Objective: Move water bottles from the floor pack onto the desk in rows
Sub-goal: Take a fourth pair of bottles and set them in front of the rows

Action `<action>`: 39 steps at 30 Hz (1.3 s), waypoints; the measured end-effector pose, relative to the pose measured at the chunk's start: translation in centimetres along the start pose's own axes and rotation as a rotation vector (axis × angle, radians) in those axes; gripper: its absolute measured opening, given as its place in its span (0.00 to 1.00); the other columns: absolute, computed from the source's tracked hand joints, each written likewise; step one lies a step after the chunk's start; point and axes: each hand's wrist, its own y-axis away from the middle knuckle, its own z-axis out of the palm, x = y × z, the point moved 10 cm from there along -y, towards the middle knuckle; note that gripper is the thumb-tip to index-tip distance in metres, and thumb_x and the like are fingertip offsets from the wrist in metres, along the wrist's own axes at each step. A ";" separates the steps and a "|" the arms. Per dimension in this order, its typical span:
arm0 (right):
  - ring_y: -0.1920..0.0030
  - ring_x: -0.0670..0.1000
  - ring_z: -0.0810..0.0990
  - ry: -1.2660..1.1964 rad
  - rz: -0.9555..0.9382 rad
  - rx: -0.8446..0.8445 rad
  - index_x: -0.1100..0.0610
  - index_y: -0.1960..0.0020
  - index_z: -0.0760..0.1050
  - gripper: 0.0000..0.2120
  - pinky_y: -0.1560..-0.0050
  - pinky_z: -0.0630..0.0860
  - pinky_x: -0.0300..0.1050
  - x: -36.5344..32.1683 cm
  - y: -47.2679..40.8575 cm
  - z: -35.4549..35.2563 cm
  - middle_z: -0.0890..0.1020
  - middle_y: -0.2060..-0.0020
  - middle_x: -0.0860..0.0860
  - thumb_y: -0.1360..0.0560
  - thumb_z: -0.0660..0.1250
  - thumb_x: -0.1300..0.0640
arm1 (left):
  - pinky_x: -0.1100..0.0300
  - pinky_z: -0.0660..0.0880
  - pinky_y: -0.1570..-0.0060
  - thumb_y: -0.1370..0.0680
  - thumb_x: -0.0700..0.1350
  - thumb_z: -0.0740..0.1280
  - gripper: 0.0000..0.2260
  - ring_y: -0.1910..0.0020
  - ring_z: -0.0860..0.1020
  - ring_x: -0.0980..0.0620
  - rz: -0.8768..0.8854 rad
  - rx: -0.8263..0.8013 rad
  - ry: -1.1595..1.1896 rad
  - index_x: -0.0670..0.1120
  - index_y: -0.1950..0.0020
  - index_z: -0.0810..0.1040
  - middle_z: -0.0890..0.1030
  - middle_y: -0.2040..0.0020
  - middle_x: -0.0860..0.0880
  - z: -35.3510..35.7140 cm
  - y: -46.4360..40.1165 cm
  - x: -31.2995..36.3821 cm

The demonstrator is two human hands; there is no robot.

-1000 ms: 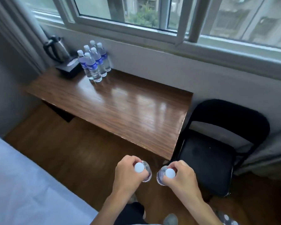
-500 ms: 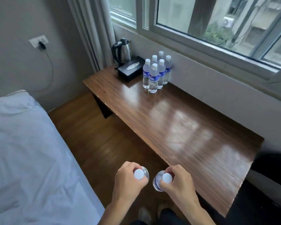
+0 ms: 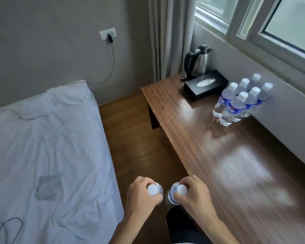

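Observation:
My left hand [image 3: 139, 196] grips a clear water bottle with a white cap [image 3: 152, 190] by its neck. My right hand [image 3: 194, 194] grips a second capped bottle [image 3: 181, 189] the same way. Both bottles hang upright, side by side, above the floor beside the near edge of the wooden desk [image 3: 236, 164]. Several blue-labelled bottles [image 3: 239, 103] stand in two rows at the far end of the desk, by the wall under the window. The floor pack is out of view.
A black tissue box [image 3: 205, 84] and a steel kettle [image 3: 197, 61] stand at the desk's far left corner. A bed with white sheets [image 3: 42, 155] fills the left side, with a narrow strip of wooden floor [image 3: 136, 138] between it and the desk.
My view has turned left: the chair has left the frame and the bed has come in. The desk now lies on my right. Both hands still hold their bottles.

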 end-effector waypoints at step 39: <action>0.57 0.45 0.76 -0.397 0.743 0.625 0.50 0.58 0.76 0.09 0.64 0.67 0.32 -1.0 -22.5 -7.9 0.77 0.58 0.44 0.35 0.74 0.53 | 0.61 0.75 0.57 0.33 0.46 0.77 0.11 0.55 0.77 0.55 0.800 -0.594 -0.254 0.50 0.53 0.81 0.79 0.53 0.54 4.6 -35.3 25.3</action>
